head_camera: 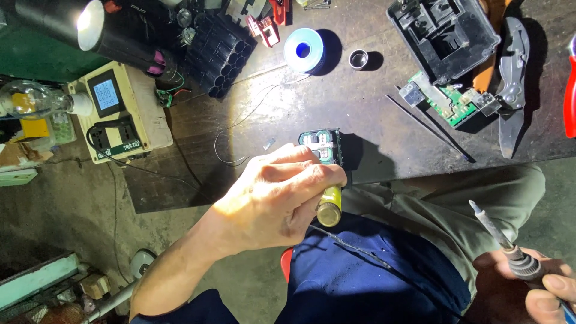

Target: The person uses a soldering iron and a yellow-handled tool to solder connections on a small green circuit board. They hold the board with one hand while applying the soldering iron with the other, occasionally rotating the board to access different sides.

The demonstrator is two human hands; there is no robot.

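My left hand [276,195] grips a battery pack [324,147] at the near edge of the dark workbench [372,114]. The pack has a black holder with green cell ends and metal strips on top, and a yellow cylindrical cell [329,207] sticks out below my fingers. My right hand [543,282] is low at the right, over my lap, closed on a soldering iron [498,237] whose tip points up and to the left, well apart from the pack. A thin solder wire [240,120] runs across the bench from a spool [303,50].
A black empty cell holder [219,54] lies at the back left, a black plastic housing [444,33] and a green circuit board [450,102] at the back right. Pliers [513,78] lie at the right. A beige meter box [117,111] and a lamp [66,24] stand at the left.
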